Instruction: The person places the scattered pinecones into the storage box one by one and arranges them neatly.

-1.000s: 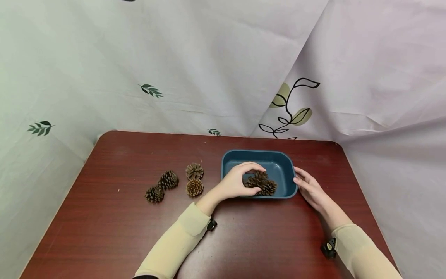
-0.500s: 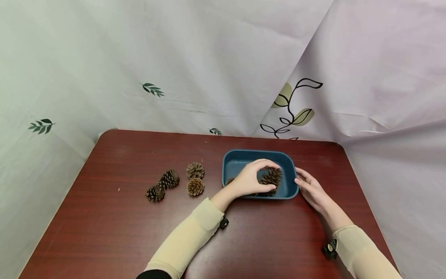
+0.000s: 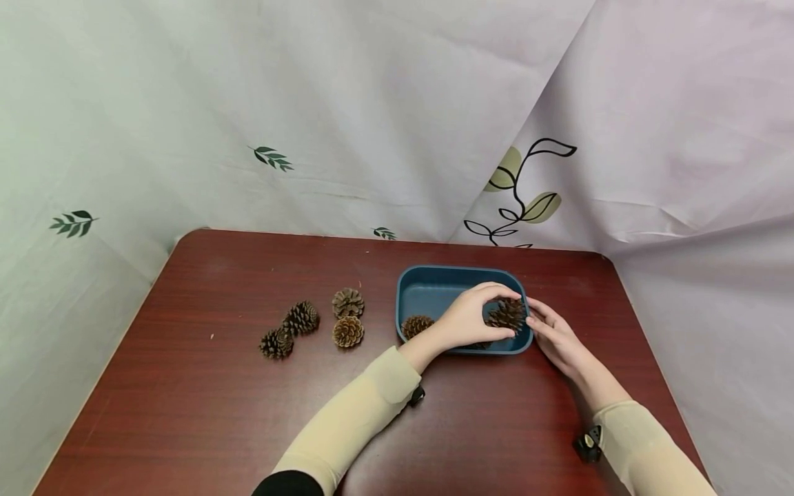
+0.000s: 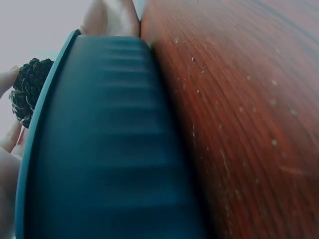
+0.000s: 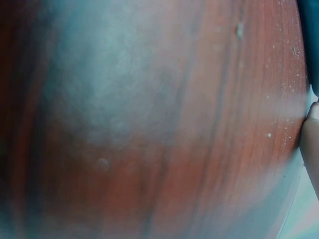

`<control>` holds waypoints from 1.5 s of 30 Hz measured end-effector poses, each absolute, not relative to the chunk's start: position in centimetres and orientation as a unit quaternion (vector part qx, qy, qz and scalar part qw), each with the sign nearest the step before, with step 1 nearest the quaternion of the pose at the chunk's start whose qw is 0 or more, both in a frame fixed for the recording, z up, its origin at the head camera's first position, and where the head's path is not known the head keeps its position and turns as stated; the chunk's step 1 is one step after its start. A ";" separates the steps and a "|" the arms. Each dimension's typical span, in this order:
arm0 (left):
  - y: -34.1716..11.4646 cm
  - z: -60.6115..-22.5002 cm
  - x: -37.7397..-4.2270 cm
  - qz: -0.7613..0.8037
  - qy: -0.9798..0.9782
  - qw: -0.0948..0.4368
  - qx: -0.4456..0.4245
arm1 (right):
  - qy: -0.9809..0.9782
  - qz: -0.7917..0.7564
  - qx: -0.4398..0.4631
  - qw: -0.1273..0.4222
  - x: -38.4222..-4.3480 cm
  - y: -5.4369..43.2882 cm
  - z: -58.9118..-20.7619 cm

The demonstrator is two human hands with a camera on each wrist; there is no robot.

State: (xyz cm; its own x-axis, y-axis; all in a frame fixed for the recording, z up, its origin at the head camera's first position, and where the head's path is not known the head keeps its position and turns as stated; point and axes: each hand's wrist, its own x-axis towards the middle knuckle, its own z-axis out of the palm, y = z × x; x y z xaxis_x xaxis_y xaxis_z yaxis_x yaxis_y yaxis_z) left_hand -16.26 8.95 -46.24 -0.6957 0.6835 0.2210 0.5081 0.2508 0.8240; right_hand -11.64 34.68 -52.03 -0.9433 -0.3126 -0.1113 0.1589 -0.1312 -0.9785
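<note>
Thumb and fingers of my left hand [image 3: 466, 318] curve around a brown pine cone [image 3: 507, 315] inside the right end of a blue rectangular tub [image 3: 434, 275]. In the left wrist view the pine cone [image 4: 31, 89] shows above the rim, between fingertips. A second pine cone [image 3: 417, 326] lies in the tub's left end. Part of another cone [image 3: 480, 344] shows under my left hand, mostly hidden. My right hand [image 3: 555, 339] rests with extended fingers against the tub's right outer wall, thumb near the rim. The right wrist view catches only a finger [image 5: 311, 144] beside the tub.
Left of the tub, two pine cones, an upper one [image 3: 348, 303] and a lower one [image 3: 347, 332], sit close together. Farther left lie a larger cone [image 3: 300, 318] and a smaller one [image 3: 276, 344]. A patterned cloth [image 3: 372, 138] hangs behind the reddish-brown table [image 3: 205, 413].
My left hand has moved right inside the tub with the pine cone, uncovering the cone at the tub's left end. My right hand has stayed at the tub's right side.
</note>
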 end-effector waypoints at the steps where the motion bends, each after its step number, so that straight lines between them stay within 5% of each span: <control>1: 9.1 -46.3 -16.3 0.478 0.787 0.093 0.379 | 0.640 -0.750 -0.060 0.157 -11.6 34.7 -52.0; 45: 11.9 -47.6 -16.8 0.384 0.849 0.071 0.357 | 0.622 -0.766 -0.075 0.143 -11.7 34.4 -52.1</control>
State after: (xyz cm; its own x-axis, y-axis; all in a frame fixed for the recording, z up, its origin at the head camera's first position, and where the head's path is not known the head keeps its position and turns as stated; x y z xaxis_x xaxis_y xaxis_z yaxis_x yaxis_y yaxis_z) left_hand -16.79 11.94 -47.57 -0.7352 0.6605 0.1528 0.5510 0.4510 0.7021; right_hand -11.66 34.43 -52.14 -0.9479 -0.3127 -0.0618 0.1250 -0.1863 -0.9745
